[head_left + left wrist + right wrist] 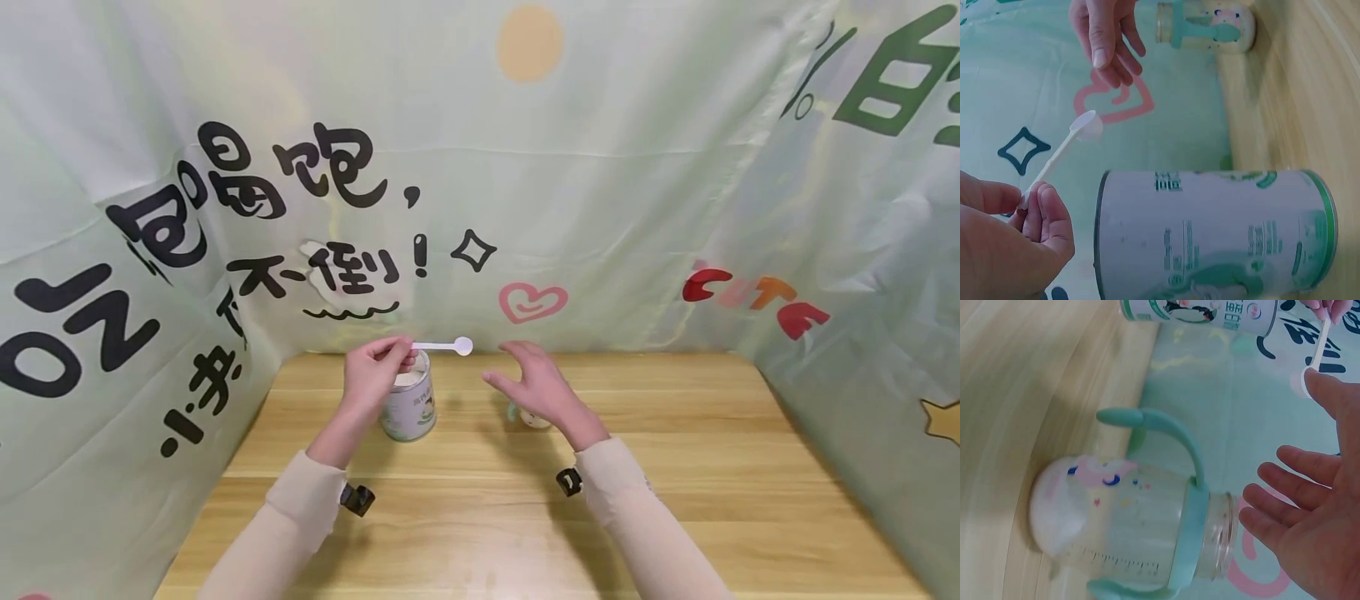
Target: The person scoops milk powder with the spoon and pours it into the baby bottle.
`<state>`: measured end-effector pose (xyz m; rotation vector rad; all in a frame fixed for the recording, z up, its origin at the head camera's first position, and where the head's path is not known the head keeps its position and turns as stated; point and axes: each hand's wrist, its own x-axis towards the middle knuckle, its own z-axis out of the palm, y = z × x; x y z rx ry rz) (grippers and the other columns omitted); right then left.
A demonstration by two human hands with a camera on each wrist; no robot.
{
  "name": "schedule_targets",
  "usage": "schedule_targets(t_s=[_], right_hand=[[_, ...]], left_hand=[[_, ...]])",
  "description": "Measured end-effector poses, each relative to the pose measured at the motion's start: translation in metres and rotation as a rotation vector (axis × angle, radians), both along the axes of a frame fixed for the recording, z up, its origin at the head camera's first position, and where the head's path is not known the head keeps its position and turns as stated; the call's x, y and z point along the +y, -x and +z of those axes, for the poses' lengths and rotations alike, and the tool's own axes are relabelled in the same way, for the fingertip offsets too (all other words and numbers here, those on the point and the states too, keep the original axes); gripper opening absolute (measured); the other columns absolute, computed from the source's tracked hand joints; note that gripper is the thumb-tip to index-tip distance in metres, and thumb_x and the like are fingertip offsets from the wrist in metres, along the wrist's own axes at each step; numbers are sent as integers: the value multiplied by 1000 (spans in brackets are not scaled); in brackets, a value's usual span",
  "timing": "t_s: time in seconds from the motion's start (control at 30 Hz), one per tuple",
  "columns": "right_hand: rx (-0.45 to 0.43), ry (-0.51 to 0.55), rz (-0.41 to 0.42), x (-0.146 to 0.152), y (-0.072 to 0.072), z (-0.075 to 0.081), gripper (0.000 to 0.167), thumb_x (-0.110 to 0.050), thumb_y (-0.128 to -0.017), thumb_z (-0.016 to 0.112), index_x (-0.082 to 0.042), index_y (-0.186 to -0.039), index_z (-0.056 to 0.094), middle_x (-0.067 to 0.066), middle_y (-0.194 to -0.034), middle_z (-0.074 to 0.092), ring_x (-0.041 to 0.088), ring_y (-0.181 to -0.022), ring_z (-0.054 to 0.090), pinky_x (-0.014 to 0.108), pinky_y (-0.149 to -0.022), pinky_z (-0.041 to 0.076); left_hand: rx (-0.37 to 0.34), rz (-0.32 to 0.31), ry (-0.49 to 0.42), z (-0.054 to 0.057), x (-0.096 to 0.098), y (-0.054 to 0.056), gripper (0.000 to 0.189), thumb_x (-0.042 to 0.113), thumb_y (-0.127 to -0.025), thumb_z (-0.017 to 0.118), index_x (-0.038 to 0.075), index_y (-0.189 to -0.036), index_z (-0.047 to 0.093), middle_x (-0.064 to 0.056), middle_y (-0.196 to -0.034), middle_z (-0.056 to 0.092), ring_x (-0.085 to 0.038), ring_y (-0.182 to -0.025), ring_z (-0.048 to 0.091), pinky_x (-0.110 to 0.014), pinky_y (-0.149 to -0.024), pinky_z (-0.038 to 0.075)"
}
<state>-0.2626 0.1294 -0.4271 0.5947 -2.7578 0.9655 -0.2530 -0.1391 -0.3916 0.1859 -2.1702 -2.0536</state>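
Observation:
My left hand (372, 372) pinches a white measuring scoop (463, 346) by the end of its handle, above the open milk powder can (409, 408). The scoop's bowl points right, toward my other hand. In the left wrist view, the can (1210, 234) shows pale sides and a green rim. My right hand (542, 385) has its fingers spread and holds nothing; it hovers over the baby bottle and mostly hides it in the head view. The right wrist view shows that bottle (1122, 512), clear, uncapped and upright, with a mint two-handled collar (1191, 531) and a whitish bottom.
Both containers stand on a wood-grain table (480, 517), the can left and the bottle right. A pale printed cloth (622, 208) closes in the back and sides. Small black cameras hang at both wrists.

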Motion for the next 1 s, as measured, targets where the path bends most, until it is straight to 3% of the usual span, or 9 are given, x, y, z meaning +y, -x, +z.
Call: schedule_targets(t_s=[0.23, 0.4, 0.57, 0.77, 1.0], right_hand=[[-47, -7, 11, -13, -2, 0, 73, -51, -99, 69, -5, -153, 52, 19, -158, 52, 39, -149, 46, 55, -126, 38], [-48, -19, 24, -21, -1, -4, 74, -52, -100, 68, -4, -153, 51, 18, -158, 51, 38, -150, 45, 55, -127, 36], [-48, -20, 38, -30, 1, -6, 74, -54, -100, 67, -5, -153, 51, 17, -158, 52, 37, -150, 45, 56, -126, 37], [-39, -25, 59, -42, 3, -5, 75, -53, -99, 68, -5, -154, 50, 18, -157, 53, 38, -149, 46, 55, -126, 38], [-23, -28, 99, -57, 2, -4, 74, -50, -100, 68, -4, -154, 50, 19, -157, 53, 38, -149, 47, 54, -125, 39]], left_hand=[[-18, 28, 10, 0, -14, -4, 32, 20, -102, 72, -3, -125, 73, -12, -102, 80, -13, -83, 76, -26, -83, 65], [18, 39, -10, 2, -22, -6, 32, 16, -102, 72, -7, -123, 72, -5, -91, 79, -6, -76, 73, -25, -80, 65], [39, 47, -21, 3, -29, -9, 33, 13, -101, 72, -11, -124, 70, 0, -87, 78, -10, -79, 75, -25, -80, 66], [36, 59, -8, 3, -40, -12, 36, 15, -102, 71, -12, -126, 69, 2, -87, 77, -6, -76, 73, -22, -78, 65], [37, 80, -18, 2, -53, -16, 35, 14, -101, 72, -13, -124, 69, -3, -88, 79, -7, -78, 74, -23, -77, 65]])
